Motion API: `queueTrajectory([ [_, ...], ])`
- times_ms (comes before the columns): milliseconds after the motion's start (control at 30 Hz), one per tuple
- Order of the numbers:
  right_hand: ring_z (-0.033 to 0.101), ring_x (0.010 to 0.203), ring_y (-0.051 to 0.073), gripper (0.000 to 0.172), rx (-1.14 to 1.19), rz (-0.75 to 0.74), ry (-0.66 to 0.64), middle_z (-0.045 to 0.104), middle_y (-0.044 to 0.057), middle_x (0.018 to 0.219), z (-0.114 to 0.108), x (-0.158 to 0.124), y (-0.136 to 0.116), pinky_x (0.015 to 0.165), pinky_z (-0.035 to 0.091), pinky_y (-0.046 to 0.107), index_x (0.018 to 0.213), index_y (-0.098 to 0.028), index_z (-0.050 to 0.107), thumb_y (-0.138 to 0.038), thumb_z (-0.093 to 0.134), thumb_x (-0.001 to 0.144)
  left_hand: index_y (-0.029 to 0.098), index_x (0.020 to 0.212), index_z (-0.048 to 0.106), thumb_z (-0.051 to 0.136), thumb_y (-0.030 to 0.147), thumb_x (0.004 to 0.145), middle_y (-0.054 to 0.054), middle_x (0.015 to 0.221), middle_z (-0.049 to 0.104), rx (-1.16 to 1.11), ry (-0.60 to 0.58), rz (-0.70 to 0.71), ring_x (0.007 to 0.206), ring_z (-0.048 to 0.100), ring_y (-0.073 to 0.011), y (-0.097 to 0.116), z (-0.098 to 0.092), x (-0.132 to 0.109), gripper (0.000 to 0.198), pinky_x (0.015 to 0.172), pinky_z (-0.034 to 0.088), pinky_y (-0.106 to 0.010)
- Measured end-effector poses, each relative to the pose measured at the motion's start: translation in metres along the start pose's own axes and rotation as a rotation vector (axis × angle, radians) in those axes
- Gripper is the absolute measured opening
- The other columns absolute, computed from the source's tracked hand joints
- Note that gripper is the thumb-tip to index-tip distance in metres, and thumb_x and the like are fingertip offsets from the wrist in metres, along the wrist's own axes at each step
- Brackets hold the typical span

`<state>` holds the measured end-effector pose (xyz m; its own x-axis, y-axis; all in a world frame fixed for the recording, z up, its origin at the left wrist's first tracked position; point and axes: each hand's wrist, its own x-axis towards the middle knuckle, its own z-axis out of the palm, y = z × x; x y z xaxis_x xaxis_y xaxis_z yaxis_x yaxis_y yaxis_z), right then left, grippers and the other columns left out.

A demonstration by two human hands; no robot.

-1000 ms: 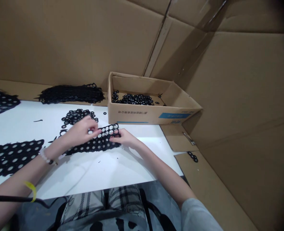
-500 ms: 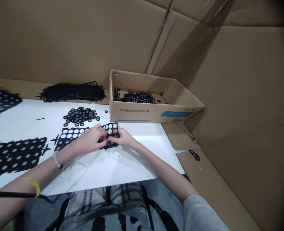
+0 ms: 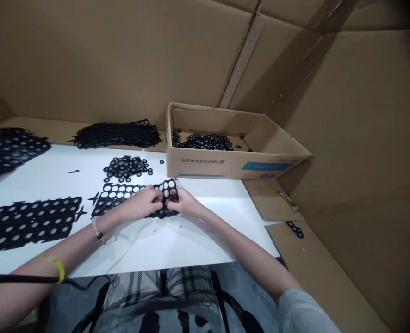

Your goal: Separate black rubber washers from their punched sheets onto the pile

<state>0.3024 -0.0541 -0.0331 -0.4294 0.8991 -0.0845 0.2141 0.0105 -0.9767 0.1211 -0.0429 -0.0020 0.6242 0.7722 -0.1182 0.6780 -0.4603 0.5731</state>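
A black perforated rubber sheet (image 3: 118,196) lies on the white table top (image 3: 139,245), its holes showing white. My left hand (image 3: 140,202) and my right hand (image 3: 186,202) meet over its right end, fingertips close together. Both pinch the sheet, which is bunched between them. Their fingers hide part of it. A pile of loose black rubber rings (image 3: 127,168) lies just beyond my left hand, apart from it.
Further punched sheets (image 3: 27,222) lie to the left, and a dark stack (image 3: 116,135) sits at the back. A low cardboard box (image 3: 205,166) holds black rings. Cardboard lines the walls. A few rings (image 3: 295,229) lie on a flap at right. A black cable (image 3: 17,278) crosses my left forearm.
My hands have drawn together on the sheet's right end, bunching it, while its left part now lies flat on the table. The whole view has shifted slightly.
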Motion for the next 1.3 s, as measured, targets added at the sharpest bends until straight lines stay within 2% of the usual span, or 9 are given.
queueTrajectory([
  [233, 0.045, 0.062, 0.011, 0.014, -0.158, -0.003, 0.116, 0.051, -0.003, 0.066, 0.002, -0.001, 0.001, 0.059, 0.036, 0.023, 0.069, -0.017, 0.049, -0.026, 0.058, 0.063, 0.021, 0.053, 0.042, 0.043, 0.029, 0.076, -0.004, 0.058, 0.052, -0.025, 0.077, -0.03, 0.079, 0.053, -0.0237, -0.002, 0.011, 0.006, 0.025, 0.069, 0.039, -0.033],
  [400, 0.046, 0.062, 0.012, 0.015, -0.319, 0.069, 0.227, 0.053, -0.002, 0.065, -0.006, -0.001, 0.002, 0.056, 0.034, 0.023, 0.065, -0.018, 0.049, -0.028, 0.059, 0.062, 0.02, 0.053, 0.043, 0.041, 0.031, 0.072, 0.001, 0.054, 0.048, -0.251, -0.007, -0.079, 0.059, 0.046, -0.0167, -0.025, -0.017, 0.012, 0.022, 0.059, 0.036, -0.03],
  [533, 0.047, 0.063, 0.012, 0.013, -0.302, 0.067, 0.238, 0.053, -0.003, 0.063, -0.012, 0.001, 0.007, 0.057, 0.035, 0.022, 0.069, -0.017, 0.056, -0.028, 0.06, 0.064, 0.02, 0.064, 0.053, 0.038, 0.037, 0.076, -0.003, 0.064, 0.058, -0.183, 0.338, -0.249, 0.067, 0.053, -0.0208, -0.054, -0.057, 0.01, 0.026, 0.062, 0.04, -0.032],
  [633, 0.049, 0.063, 0.012, 0.023, -0.209, 0.135, 0.203, 0.058, -0.002, 0.066, -0.016, 0.002, 0.01, 0.059, 0.039, 0.022, 0.083, -0.016, 0.064, -0.027, 0.064, 0.064, 0.02, 0.069, 0.059, 0.039, 0.034, 0.079, -0.009, 0.074, 0.065, 0.274, 0.527, -0.352, 0.081, 0.055, -0.0281, -0.069, -0.072, 0.005, 0.027, 0.07, 0.04, -0.036],
  [833, 0.056, 0.067, 0.014, 0.023, -0.032, 0.166, 0.033, 0.065, 0.002, 0.072, -0.019, -0.001, 0.004, 0.066, 0.045, 0.027, 0.075, -0.013, 0.066, -0.029, 0.074, 0.06, 0.018, 0.076, 0.061, 0.042, 0.038, 0.082, -0.016, 0.076, 0.067, 0.582, 0.452, -0.496, 0.094, 0.052, -0.0376, -0.086, -0.065, 0.004, 0.029, 0.066, 0.04, -0.039],
  [1000, 0.061, 0.074, 0.014, 0.018, 0.19, 0.215, 0.035, 0.07, 0.003, 0.08, -0.016, -0.003, -0.007, 0.077, 0.048, 0.029, 0.078, -0.013, 0.068, -0.02, 0.072, 0.062, 0.018, 0.08, 0.057, 0.045, 0.044, 0.084, -0.012, 0.073, 0.061, 0.492, 0.631, -0.351, 0.088, 0.052, -0.0322, -0.064, -0.068, 0.001, 0.029, 0.069, 0.039, -0.038],
  [1067, 0.062, 0.078, 0.014, 0.018, 0.296, 0.239, 0.07, 0.071, 0.004, 0.086, -0.014, -0.002, -0.009, 0.08, 0.048, 0.029, 0.079, -0.014, 0.068, -0.018, 0.071, 0.061, 0.02, 0.072, 0.054, 0.044, 0.044, 0.087, -0.007, 0.07, 0.059, 0.365, 0.553, -0.131, 0.08, 0.053, -0.0253, -0.043, -0.065, -0.001, 0.03, 0.07, 0.039, -0.034],
  [1167, 0.063, 0.082, 0.015, 0.017, 0.408, 0.23, 0.081, 0.072, 0.004, 0.088, -0.01, -0.002, -0.011, 0.086, 0.048, 0.029, 0.078, -0.014, 0.068, -0.016, 0.071, 0.061, 0.019, 0.063, 0.055, 0.044, 0.047, 0.089, -0.003, 0.065, 0.059, 0.244, 0.203, 0.167, 0.071, 0.053, -0.0189, -0.016, -0.053, -0.003, 0.039, 0.078, 0.038, -0.033],
  [1300, 0.064, 0.083, 0.016, 0.011, 0.427, 0.211, 0.074, 0.071, 0.002, 0.079, -0.006, -0.003, -0.011, 0.085, 0.047, 0.03, 0.072, -0.015, 0.065, -0.012, 0.068, 0.061, 0.019, 0.066, 0.059, 0.052, 0.054, 0.085, -0.002, 0.066, 0.061, 0.238, 0.008, 0.24, 0.068, 0.053, -0.018, -0.006, -0.033, 0.0, 0.04, 0.075, 0.036, -0.033],
])
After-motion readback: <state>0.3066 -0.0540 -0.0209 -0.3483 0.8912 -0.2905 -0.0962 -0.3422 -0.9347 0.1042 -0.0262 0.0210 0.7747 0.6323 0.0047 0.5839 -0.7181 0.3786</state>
